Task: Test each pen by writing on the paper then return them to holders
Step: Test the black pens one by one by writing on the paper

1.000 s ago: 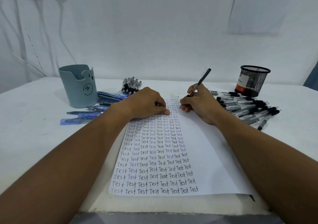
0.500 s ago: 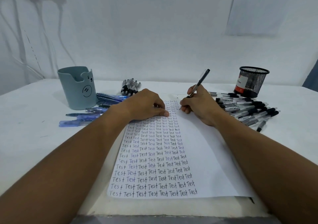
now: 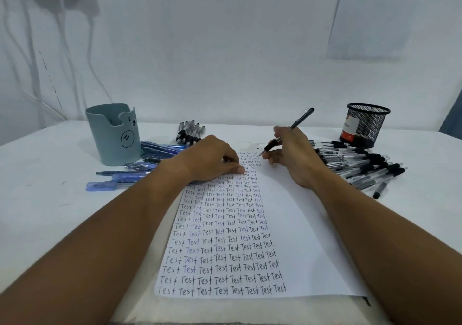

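A white sheet of paper lies in front of me, its left half filled with rows of the word "Test". My left hand rests on the paper's upper left part, fingers curled, thumb pressing the sheet. My right hand holds a black pen, its tip just above the paper's top edge. A grey-blue bear-face holder stands at the left. A black mesh holder stands at the right.
Blue pens lie beside the grey-blue holder. A small bunch of black pens lies behind my left hand. A large pile of black pens spreads right of the paper. The table's front edge is near the paper's bottom.
The right hand has lifted the pen's tip off the paper and loosened its fingers. The left hand has stayed on the sheet.
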